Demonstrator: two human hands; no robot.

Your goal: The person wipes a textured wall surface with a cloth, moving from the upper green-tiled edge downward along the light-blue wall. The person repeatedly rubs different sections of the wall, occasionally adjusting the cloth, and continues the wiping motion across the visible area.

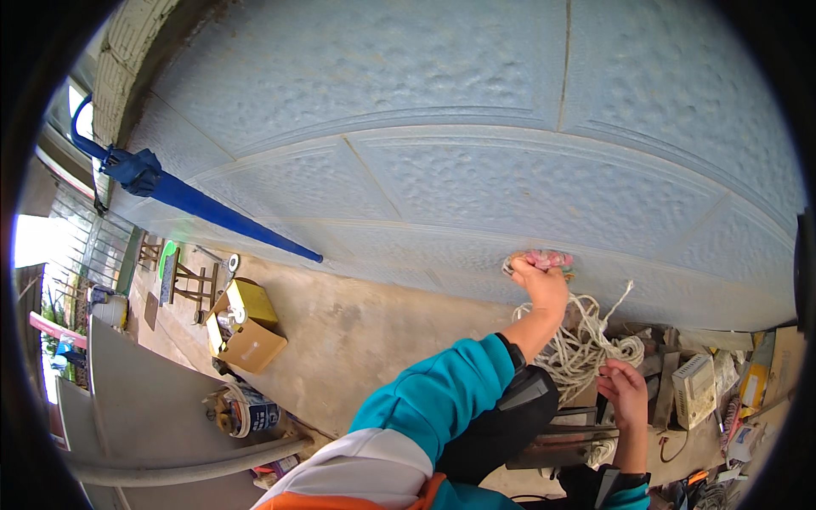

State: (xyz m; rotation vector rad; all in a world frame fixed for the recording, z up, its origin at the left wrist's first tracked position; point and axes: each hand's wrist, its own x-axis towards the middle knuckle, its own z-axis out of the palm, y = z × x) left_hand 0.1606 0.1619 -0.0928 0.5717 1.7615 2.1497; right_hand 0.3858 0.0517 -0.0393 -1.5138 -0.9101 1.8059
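My left hand [542, 284] is closed around a crumpled cloth [549, 259], pink with other colours. It presses the cloth to the lower part of a pale blue wall [459, 185] of embossed panels. Just below that hand lies a tangled heap of off-white rope [577, 347], with one end sticking up. My right hand [621, 387] is at the heap's lower right edge, fingers loosely curled and a little apart. Its fingertips come close to a coil of the rope; whether they touch it I cannot tell.
A blue folded umbrella [223, 213] hangs along the wall at left. An open cardboard box [252, 344] and a paint bucket [255, 411] stand on the concrete floor [357, 338]. At right, a dusty white metal box [695, 390] sits among clutter. A grey pipe [191, 472] crosses lower left.
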